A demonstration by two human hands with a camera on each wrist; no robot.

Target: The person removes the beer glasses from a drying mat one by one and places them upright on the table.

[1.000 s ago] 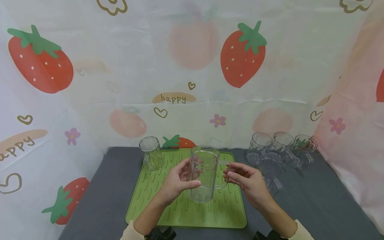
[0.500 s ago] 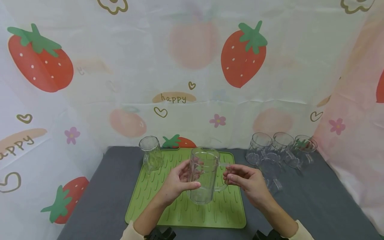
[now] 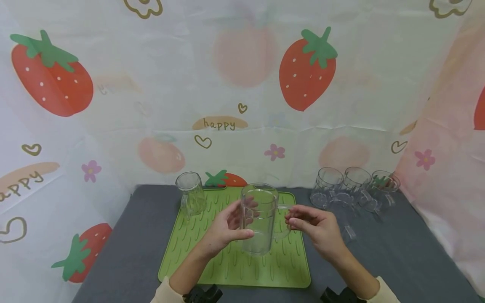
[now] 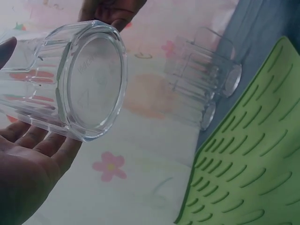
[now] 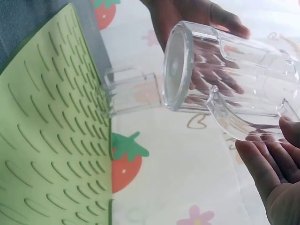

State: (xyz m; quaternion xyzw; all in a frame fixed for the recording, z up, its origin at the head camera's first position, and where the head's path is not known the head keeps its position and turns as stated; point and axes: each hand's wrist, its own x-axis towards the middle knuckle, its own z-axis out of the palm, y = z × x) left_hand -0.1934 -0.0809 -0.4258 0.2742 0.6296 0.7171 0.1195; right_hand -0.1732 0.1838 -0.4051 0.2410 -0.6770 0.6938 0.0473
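You hold a clear faceted plastic mug (image 3: 259, 219) upright above the ridged green silicone mat (image 3: 227, 261): your left hand (image 3: 223, 229) wraps its body, your right hand (image 3: 316, 227) pinches its handle. Another clear mug (image 3: 191, 194) stands at the mat's far left corner; four more (image 3: 350, 189) cluster on the grey tabletop (image 3: 398, 252).

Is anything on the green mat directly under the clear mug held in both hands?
Nothing visible. The clear plastic handled mug hangs above a bare stretch of the green ribbed silicone mat, the left hand on its body and the right hand at its handle. The only other thing on the mat, an upturned clear mug, sits at the far left corner.
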